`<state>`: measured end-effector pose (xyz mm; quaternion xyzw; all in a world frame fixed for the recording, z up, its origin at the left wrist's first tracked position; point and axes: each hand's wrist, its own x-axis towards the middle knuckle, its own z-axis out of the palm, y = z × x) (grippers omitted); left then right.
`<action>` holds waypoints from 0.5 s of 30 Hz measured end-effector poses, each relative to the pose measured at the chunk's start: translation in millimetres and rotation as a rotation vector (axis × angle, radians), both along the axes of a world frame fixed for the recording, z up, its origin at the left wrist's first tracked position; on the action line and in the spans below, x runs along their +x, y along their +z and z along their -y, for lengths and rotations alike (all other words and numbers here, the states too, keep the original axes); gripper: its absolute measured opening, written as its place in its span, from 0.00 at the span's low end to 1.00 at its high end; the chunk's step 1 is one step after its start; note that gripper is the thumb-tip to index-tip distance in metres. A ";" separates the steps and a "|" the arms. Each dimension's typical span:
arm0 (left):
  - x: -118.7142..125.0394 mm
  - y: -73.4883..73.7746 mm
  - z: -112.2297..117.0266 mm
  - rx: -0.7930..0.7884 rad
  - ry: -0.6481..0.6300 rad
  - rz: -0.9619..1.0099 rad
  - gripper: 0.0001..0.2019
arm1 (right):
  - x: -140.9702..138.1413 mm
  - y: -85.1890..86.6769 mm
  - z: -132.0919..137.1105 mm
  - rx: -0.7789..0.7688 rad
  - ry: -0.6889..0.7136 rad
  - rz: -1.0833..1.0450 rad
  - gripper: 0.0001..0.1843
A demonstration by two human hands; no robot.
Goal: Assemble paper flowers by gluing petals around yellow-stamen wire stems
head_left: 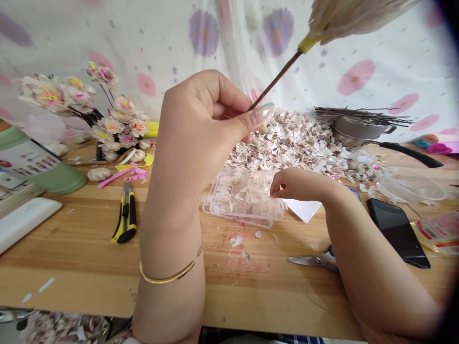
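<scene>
Left hand: pinching a thin brown stem topped with pale petals
Right hand: curling over the edge of a clear plastic compartment box
Box contents: holding pale petal scraps
Behind the box: a heap of pale flakes is lying on the wooden table

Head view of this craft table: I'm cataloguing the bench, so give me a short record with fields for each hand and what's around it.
left hand: pinches a thin brown stem
right hand: curled at the edge of a clear compartment box
box contents: pale petals
nearby: petal pile, utility knife, scissors
</scene>
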<state>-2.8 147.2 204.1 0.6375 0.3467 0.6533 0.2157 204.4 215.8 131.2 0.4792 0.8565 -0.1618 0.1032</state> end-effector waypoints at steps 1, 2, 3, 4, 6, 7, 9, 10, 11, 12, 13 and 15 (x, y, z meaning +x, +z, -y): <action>-0.3 -0.3 0.3 -0.002 0.002 -0.005 0.11 | 1.3 1.8 0.6 -0.038 0.012 -0.038 0.09; -0.5 -0.6 0.5 0.003 0.001 -0.008 0.10 | 2.1 3.5 1.4 -0.083 0.017 -0.086 0.09; -0.7 -0.8 0.8 0.011 -0.002 -0.010 0.10 | 2.3 4.9 2.3 -0.133 0.016 -0.143 0.09; -0.8 -0.9 1.0 0.018 -0.002 -0.013 0.10 | 1.7 5.9 3.4 -0.189 0.016 -0.206 0.09; -0.5 -0.7 1.3 0.021 0.002 -0.015 0.10 | -2.9 6.2 6.4 -0.303 0.034 -0.334 0.10; 0.0 -0.3 1.3 0.011 0.001 -0.006 0.10 | -7.1 5.6 8.7 -0.357 0.052 -0.389 0.11; 1.3 0.9 1.2 -0.006 -0.007 0.014 0.11 | -18.7 3.1 15.1 -0.443 0.089 -0.457 0.11; 2.0 1.6 1.2 -0.015 -0.011 0.023 0.11 | -25.7 1.4 19.2 -0.469 0.104 -0.464 0.12; 2.6 2.4 1.2 -0.021 -0.015 0.029 0.11 | -32.9 -0.4 23.6 -0.481 0.117 -0.456 0.12; 3.0 3.1 1.3 -0.026 -0.014 0.029 0.11 | -39.8 -2.2 28.1 -0.486 0.133 -0.438 0.12; 3.1 3.7 1.5 -0.025 -0.013 0.025 0.12 | -45.9 -4.0 32.1 -0.488 0.153 -0.418 0.12; 2.5 4.5 2.0 -0.020 -0.011 0.017 0.12 | -54.3 -7.2 37.4 -0.481 0.180 -0.389 0.12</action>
